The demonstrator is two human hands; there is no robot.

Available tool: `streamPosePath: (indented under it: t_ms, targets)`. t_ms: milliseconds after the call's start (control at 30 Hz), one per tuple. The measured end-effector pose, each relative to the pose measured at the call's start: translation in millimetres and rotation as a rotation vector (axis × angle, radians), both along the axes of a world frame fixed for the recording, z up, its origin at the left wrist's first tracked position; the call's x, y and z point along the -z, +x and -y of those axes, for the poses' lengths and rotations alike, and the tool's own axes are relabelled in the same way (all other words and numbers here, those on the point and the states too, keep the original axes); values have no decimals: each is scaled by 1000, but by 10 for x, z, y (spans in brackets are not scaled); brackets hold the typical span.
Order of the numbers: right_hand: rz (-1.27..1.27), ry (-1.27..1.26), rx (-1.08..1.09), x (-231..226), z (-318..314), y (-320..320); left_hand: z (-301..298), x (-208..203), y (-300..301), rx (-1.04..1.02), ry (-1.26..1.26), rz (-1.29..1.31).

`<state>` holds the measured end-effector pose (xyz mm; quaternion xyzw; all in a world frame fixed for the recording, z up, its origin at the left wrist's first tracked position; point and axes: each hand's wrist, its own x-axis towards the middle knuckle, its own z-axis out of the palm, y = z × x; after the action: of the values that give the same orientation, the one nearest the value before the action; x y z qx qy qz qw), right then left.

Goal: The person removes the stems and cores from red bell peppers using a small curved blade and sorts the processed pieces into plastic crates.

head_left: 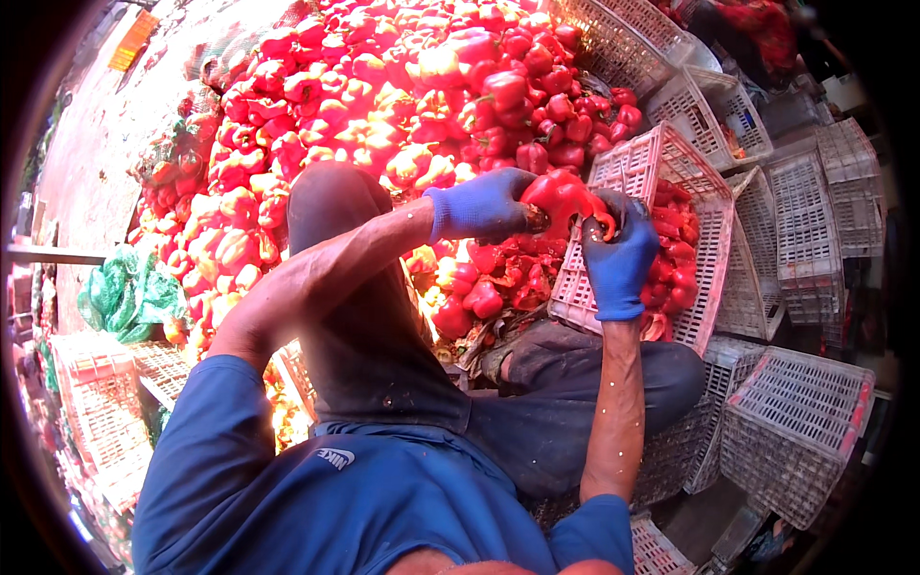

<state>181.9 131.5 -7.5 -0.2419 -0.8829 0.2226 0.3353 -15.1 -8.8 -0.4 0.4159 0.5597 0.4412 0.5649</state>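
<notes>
Between my two blue-gloved hands is a red bell pepper (pixel 559 196), opened up, with pale seeds showing near its right side. My left hand (pixel 489 203) is closed at the pepper's left edge, its dark fingertips against the flesh. On the other side my right hand (pixel 618 251) grips the pepper's right edge with thumb and fingers. Just beneath the hands stands a tilted white and pink plastic crate (pixel 709 230) holding red peppers (pixel 674 254). Pale seeds cling to my right forearm.
A large heap of red peppers (pixel 316 105) spreads ahead and to the left. Stacked grey crates (pixel 795 422) line the right side. A green net bag (pixel 129 292) and a pale crate (pixel 101 412) lie at left. Loose pepper pieces (pixel 522 278) lie before my legs.
</notes>
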Motion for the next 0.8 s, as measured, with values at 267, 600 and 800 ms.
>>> streamPosePath:
  t_ms: [267,600,800]
  targets:
    - [-50,-764,-260,-47,356,-38,-109,87,-224,-628,63,73]
    - [-10,-418,-142,-168,209,91,-63,120,-9,-278,90,343]
    - [-164,-914,-266,-264,133,163,-34,74,9,-52,234,182]
